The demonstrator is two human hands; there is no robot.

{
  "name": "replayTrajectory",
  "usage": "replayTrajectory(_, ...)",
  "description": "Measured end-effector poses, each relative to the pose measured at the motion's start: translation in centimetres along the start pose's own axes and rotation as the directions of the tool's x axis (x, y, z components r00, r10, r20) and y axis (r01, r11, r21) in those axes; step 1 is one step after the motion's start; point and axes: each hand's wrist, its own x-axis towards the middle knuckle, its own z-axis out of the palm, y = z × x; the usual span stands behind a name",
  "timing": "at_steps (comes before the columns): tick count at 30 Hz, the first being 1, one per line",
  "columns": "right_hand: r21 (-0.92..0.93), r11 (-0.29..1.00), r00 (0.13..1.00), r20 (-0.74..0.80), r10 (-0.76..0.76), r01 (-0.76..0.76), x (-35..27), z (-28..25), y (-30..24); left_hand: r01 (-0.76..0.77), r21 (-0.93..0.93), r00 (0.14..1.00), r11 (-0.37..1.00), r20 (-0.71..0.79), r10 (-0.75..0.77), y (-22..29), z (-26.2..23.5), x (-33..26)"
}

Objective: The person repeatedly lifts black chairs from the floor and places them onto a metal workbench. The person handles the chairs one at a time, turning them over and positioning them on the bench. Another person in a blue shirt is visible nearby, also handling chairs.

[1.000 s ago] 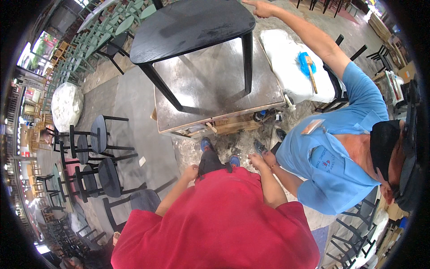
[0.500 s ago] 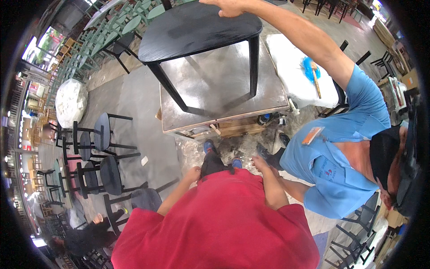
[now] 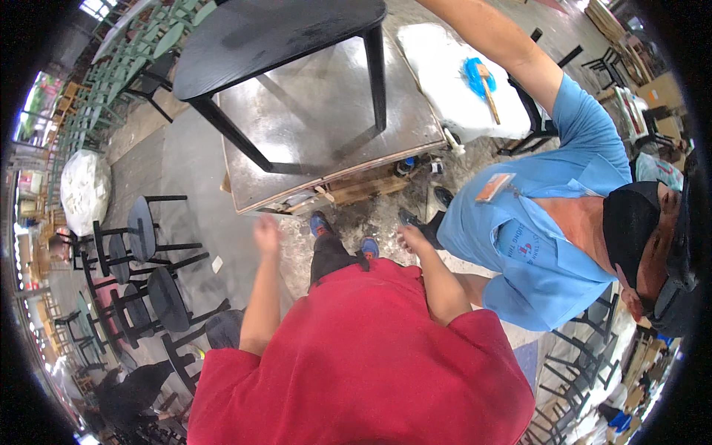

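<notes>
My left hand (image 3: 265, 231) hangs in the air in front of me, fingers loose, holding nothing. My right hand (image 3: 409, 239) is also empty with fingers apart, near my waist. Ahead of both stands a low metal-topped platform (image 3: 311, 119) on wooden pallets. A black table (image 3: 274, 33) rests on it with its legs down. A person in a blue shirt (image 3: 541, 222) stands at my right and stretches an arm (image 3: 497, 37) up toward the black table. My shoes (image 3: 320, 222) show on the dusty floor just before the platform.
Several black stools (image 3: 141, 245) stand stacked at my left. A white-covered surface (image 3: 445, 74) with a blue brush (image 3: 478, 78) lies to the right of the platform. A white bagged bundle (image 3: 85, 189) sits at far left. Green chairs (image 3: 111, 67) line the back, dark chairs the right.
The black table has shifted up and left in view, and the other person's arm has risen with it. My left hand has lifted slightly away from my body.
</notes>
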Motion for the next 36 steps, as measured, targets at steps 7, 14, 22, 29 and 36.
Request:
replayTrajectory(7, 0.283, 0.950, 0.968, -0.243, -0.065, 0.135, 1.0, -5.6, -10.9, -0.618, -0.005, 0.695, 0.786, -0.471, 0.543, 32.8, -2.9, 8.3)
replayTrajectory(14, 0.186, 0.964, 0.895, -0.437, -0.091, 0.189, 5.8, -12.3, -15.0, -0.209, 0.180, 0.972, 0.961, -0.073, 0.225, 44.0, 0.3, 14.9)
replayTrajectory(22, 0.160, 0.986, 0.846, -0.532, 0.043, 0.051, 9.5, -13.2, -15.4, -0.113, 0.055, 0.990, 0.992, -0.082, 0.117, 43.7, 1.1, 13.6)
replayTrajectory(29, 0.176, 0.980, 0.800, -0.600, 0.033, 0.092, 13.3, -12.7, -13.8, -0.091, 0.070, 0.982, 0.993, -0.159, 0.101, 43.8, 0.6, 14.1)
replayTrajectory(36, 0.194, 0.976, 0.766, -0.641, 0.049, 0.100, 16.6, -14.2, -10.3, -0.073, 0.050, 0.973, 0.996, -0.215, 0.083, 44.2, 0.2, 16.5)
